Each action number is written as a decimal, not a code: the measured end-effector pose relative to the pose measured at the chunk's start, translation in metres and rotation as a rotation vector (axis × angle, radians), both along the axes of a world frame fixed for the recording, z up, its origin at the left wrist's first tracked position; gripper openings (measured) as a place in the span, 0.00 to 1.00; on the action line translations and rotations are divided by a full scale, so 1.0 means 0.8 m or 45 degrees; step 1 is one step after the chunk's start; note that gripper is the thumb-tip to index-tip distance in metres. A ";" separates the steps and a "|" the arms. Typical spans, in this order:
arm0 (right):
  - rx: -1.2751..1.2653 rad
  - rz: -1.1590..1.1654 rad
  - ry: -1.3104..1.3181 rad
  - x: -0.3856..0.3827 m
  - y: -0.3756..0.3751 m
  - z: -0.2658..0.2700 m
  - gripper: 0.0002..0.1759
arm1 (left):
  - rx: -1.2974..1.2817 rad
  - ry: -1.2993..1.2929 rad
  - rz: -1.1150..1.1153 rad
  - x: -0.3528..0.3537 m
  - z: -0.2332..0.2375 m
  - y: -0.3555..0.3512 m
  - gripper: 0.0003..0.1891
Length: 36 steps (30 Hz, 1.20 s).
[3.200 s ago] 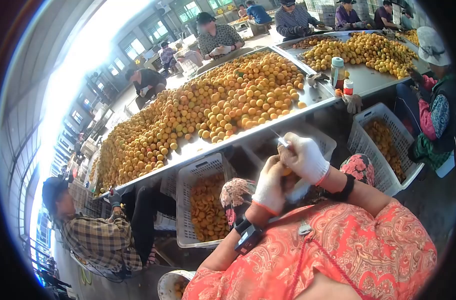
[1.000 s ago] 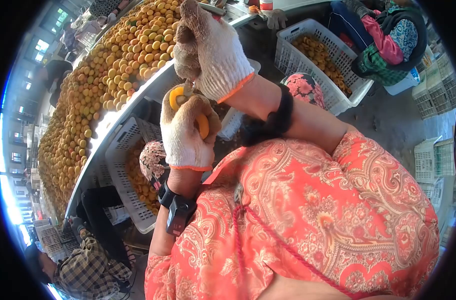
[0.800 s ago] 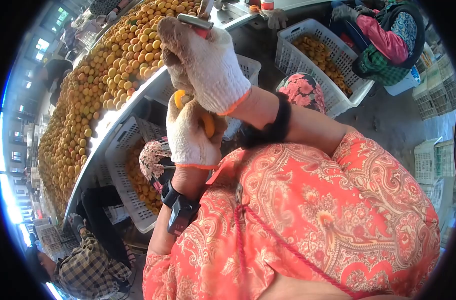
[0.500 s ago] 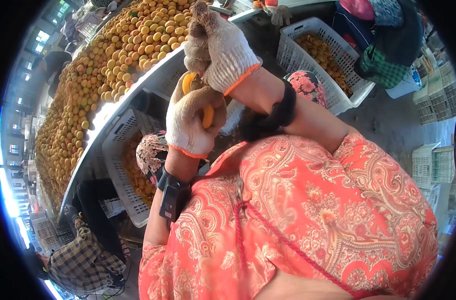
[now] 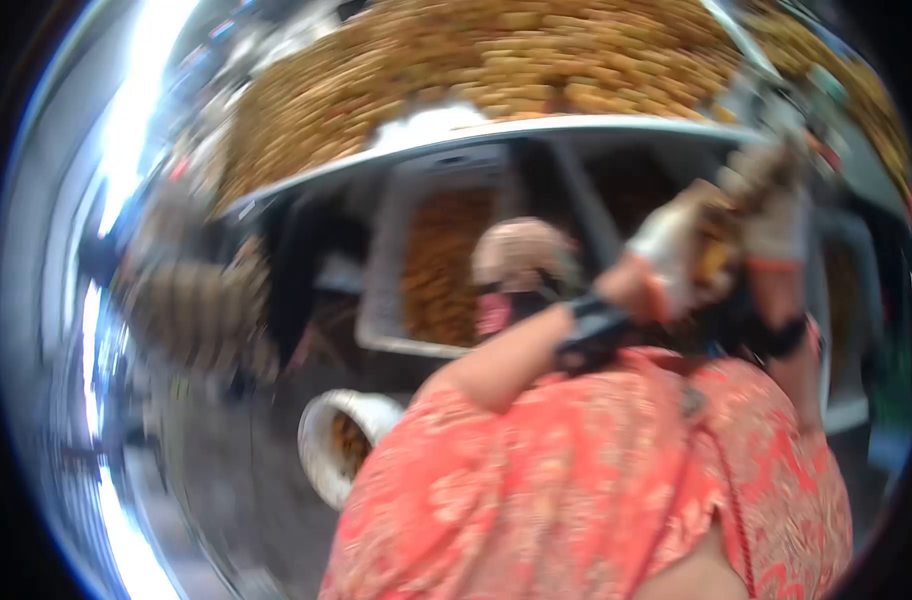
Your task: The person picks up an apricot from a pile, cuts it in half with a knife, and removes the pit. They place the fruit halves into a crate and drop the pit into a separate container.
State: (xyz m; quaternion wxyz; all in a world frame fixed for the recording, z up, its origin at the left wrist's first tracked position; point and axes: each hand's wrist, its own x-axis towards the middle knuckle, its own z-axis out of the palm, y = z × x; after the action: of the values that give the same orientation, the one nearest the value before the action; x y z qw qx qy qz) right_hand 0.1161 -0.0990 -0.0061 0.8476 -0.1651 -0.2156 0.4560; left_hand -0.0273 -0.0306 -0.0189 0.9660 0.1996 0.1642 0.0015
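Note:
Everything is smeared by motion. My left hand [image 5: 676,240], in a pale knit work glove with an orange cuff, is curled round a yellow-orange thing [image 5: 714,262], whose kind the blur hides. Close beside it on the right, my right hand [image 5: 773,210] wears a matching glove, its fingers folded in, and what it may hold cannot be made out. Both hands are near the front rim of a long white-edged table [image 5: 576,124], heaped with small orange-yellow fruit [image 5: 446,75] that look like apricots.
Below the table rim stands a white crate [image 5: 386,300] of orange pieces. Beside it is a person's pink head covering [image 5: 521,250]. A white bucket [image 5: 321,470] with orange pieces lies tilted on the floor. Another person in a checked top [image 5: 196,310] is at left.
My view has swung left, so the table and crate now lie further right and my hands appear at the right. The hands stay close together, with the yellow-orange thing in the left.

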 end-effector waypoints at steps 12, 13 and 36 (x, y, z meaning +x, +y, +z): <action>-0.210 0.099 -0.243 -0.033 0.081 0.011 0.19 | 0.350 0.325 0.631 -0.038 -0.008 0.052 0.06; -0.386 -0.002 -0.382 -0.046 0.075 0.018 0.16 | 0.361 0.315 0.618 -0.041 -0.012 0.056 0.06; -0.796 -0.641 -1.884 -0.018 0.052 -0.055 0.05 | 0.940 0.150 0.981 -0.059 0.021 0.083 0.12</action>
State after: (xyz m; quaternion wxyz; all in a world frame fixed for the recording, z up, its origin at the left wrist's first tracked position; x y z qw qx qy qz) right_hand 0.1021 -0.0576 -0.0501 0.4793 -0.6918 -0.5359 0.0662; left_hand -0.0744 0.0354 -0.0020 0.7503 0.4510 0.2680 0.4022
